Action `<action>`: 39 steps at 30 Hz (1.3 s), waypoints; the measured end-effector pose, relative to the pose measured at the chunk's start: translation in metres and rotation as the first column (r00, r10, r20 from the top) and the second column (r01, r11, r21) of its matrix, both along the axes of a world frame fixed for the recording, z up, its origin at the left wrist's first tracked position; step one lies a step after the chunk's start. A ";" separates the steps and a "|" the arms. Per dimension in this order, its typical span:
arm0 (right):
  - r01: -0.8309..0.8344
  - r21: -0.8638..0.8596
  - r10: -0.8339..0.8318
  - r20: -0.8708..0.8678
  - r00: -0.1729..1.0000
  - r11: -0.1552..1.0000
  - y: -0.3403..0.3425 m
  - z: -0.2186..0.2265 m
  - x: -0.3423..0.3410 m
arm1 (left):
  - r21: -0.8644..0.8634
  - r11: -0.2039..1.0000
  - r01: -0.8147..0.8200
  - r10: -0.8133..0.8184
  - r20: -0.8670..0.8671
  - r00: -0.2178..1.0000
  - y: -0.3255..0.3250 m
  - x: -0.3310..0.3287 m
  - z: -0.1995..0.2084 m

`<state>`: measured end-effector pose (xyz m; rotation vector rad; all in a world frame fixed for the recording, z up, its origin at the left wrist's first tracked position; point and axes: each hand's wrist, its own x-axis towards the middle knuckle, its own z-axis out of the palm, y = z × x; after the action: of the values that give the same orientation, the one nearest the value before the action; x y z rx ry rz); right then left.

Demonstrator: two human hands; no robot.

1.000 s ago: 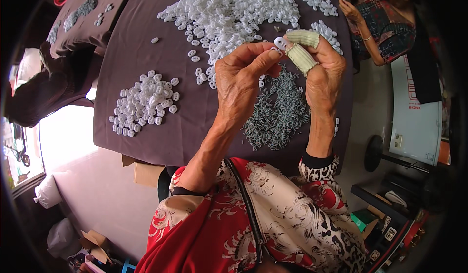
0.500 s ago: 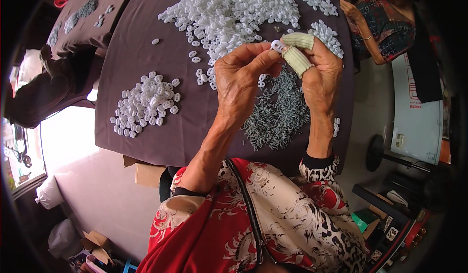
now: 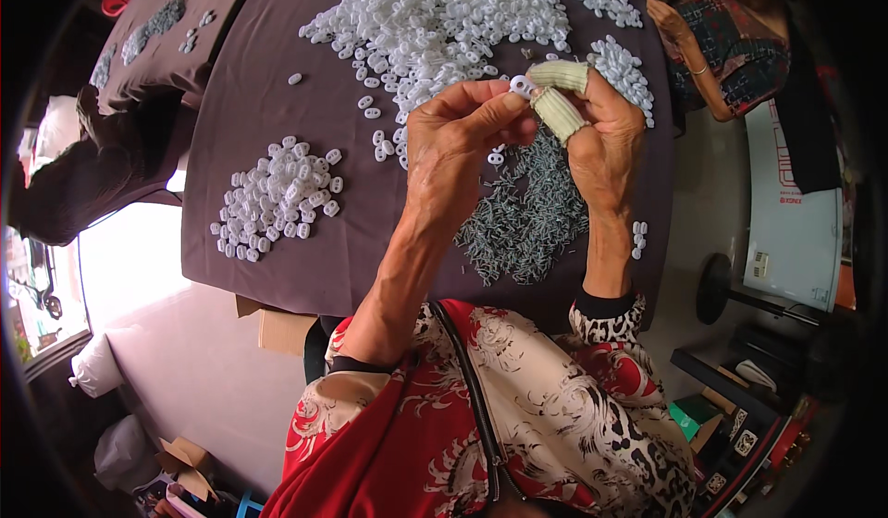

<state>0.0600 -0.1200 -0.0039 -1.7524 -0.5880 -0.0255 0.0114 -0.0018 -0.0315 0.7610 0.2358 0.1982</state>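
Landmark for all places: grey heap [image 3: 527,215] of small, thin, screw-like pieces on the cloth-covered table [image 3: 268,74].

Left hand [image 3: 453,143]: raised above the far-left edge of the grey heap, fingers [image 3: 493,116] closed in a pinch, thumb against forefinger. Gripped there: one white oval piece [image 3: 521,85] with two holes, held up past the far side of the grey heap.

Right hand [image 3: 606,134]: above the far-right side of the grey heap; thumb and forefinger in pale green ribbed covers [image 3: 559,117]. Tips drawn close together at the right end of the white oval piece. Cannot tell whether touching it or gripping something small.

Beyond the grey heap: big white mound [image 3: 444,32] of similar pieces. Beyond and to its right: smaller white cluster [image 3: 622,79]. Well to the left of the grey heap: separate white pile [image 3: 277,199]. At its far-left edge: loose white piece [image 3: 496,158]. Far off to its upper right: co-worker's hands [image 3: 668,9], raised close together.
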 end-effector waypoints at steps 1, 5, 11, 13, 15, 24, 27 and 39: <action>-0.010 0.021 0.010 0.016 1.000 1.000 0.000 -0.002 0.001 | 0.001 1.000 0.001 -0.001 0.001 1.000 0.000 0.000 0.001; -0.005 0.032 0.005 -0.013 1.000 0.999 0.000 -0.002 0.001 | 0.023 0.998 0.053 -0.053 -0.001 0.999 0.003 -0.002 0.002; -0.026 0.000 0.026 -0.038 0.999 1.000 -0.003 0.000 0.001 | 0.047 0.996 0.075 -0.074 -0.015 0.997 0.004 -0.004 0.003; -0.026 -0.045 0.026 -0.005 1.000 0.999 -0.003 -0.001 0.002 | 0.055 0.994 0.091 -0.090 -0.022 0.996 0.005 -0.004 0.000; -0.049 -0.035 0.049 0.004 0.999 0.998 -0.004 -0.008 0.004 | 0.070 0.993 0.098 -0.096 -0.028 0.995 0.005 -0.003 -0.003; 0.133 -0.320 0.110 0.639 0.761 0.938 0.003 -0.011 0.005 | 0.031 1.000 -0.005 0.007 -0.068 0.998 -0.002 -0.002 -0.003; 0.098 -0.335 0.127 0.588 0.799 0.937 0.000 -0.005 0.004 | -0.008 0.999 0.040 -0.040 -0.045 0.998 0.001 -0.003 -0.002; 0.105 -0.404 0.175 0.598 0.782 0.909 -0.001 -0.003 0.005 | 0.125 0.992 -0.017 0.023 -0.043 0.999 0.000 -0.001 -0.002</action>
<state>0.0648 -0.1213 -0.0070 -2.1543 -1.1859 -0.5130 0.0103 -0.0018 -0.0339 0.8877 0.2756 0.2164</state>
